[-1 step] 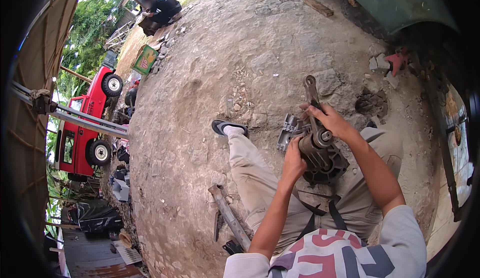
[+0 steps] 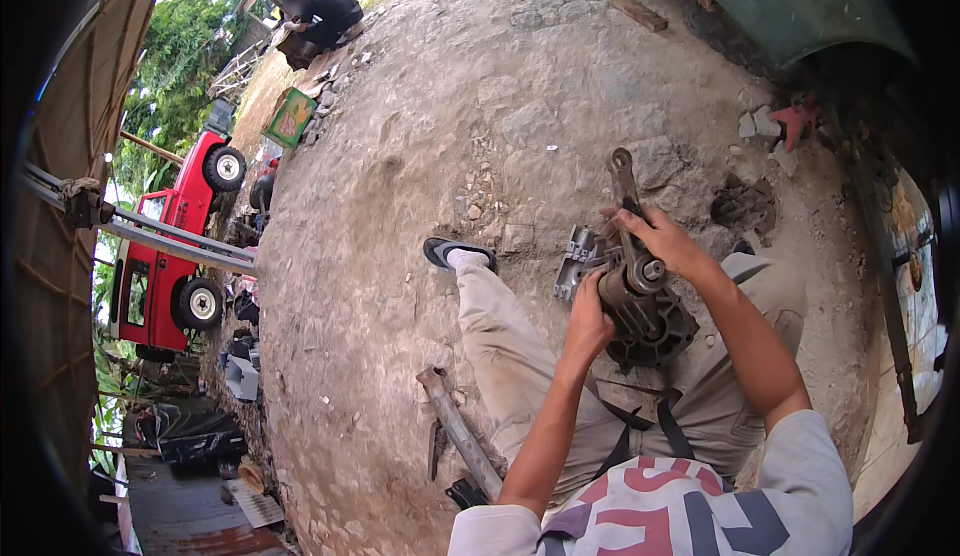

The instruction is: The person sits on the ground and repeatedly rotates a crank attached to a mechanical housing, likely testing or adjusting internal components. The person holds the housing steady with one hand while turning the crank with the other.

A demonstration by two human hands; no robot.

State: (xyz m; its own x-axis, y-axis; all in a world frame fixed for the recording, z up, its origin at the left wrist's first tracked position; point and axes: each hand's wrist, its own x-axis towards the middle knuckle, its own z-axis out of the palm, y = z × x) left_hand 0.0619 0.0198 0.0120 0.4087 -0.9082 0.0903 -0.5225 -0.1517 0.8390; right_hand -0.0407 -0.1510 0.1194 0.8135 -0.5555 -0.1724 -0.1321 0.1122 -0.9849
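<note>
Between my legs a greasy cast-metal gear housing rests low, its wide notched flange toward me. A dark steel lever arm with a round eye at its far end lies over it, its near end around a short shaft. My right hand is closed round the middle of this arm. Against the left side of the housing, my left hand grips with bent fingers; its fingertips are partly hidden. Just beyond it sits a lighter grey ribbed casting; I cannot tell whether it is joined.
By my left leg lie a long metal bar and a flat dark piece. A dirty rag and a red stand are at right. A wood block, a crouching person and a red vehicle are farther off.
</note>
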